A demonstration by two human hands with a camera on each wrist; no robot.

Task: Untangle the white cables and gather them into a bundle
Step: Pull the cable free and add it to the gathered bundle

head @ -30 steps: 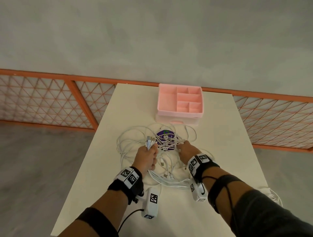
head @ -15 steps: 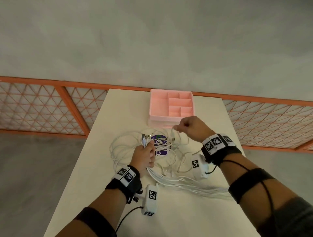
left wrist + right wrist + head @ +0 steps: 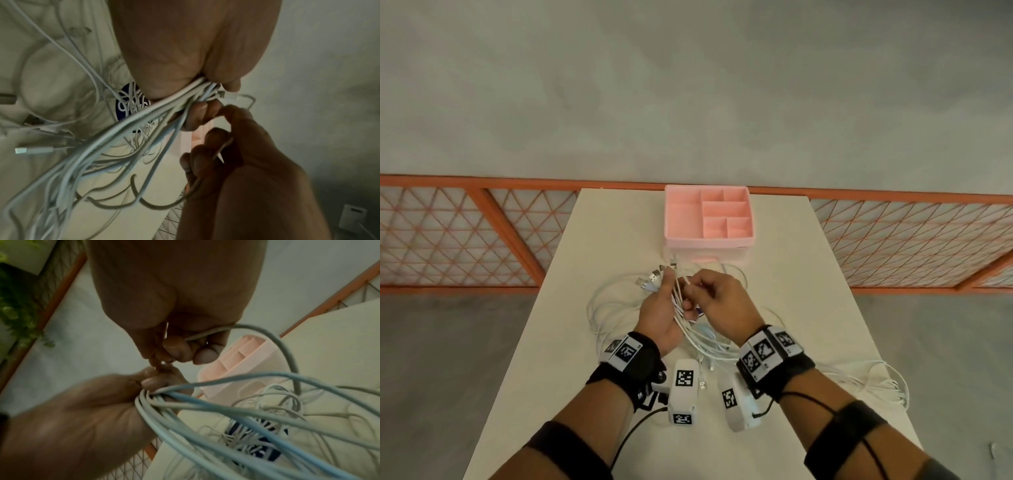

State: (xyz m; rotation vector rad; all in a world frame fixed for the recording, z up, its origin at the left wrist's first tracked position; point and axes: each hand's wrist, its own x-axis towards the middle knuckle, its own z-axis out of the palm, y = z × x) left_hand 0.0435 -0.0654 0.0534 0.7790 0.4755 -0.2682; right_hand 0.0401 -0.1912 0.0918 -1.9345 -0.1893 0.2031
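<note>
Orange lattice railing [image 3: 482, 240] runs across the far side, behind the surface [image 3: 592, 342]. Loose white loops lie on the surface left of the hands. Left hand [image 3: 659, 317], raised above the middle of the surface, grips the white cables [image 3: 678, 310] in a closed fist; connector ends [image 3: 652, 279] fan out of the fist toward far-left, strands run long-axis from the fist down toward the near-right, trailing to the surface. Right hand [image 3: 717, 301], just beside the left and touching it at the fingers, pinches one cable end [image 3: 687, 281] between thumb and fingertips, tip pointing up and far. Pink divided organizer [image 3: 707, 219] stands at the far middle, beyond the hands. A blue round sticker [image 3: 131, 104] lies beneath the tangle, partly covered by strands. More cable slack [image 3: 876, 380] lies at the right edge.
</note>
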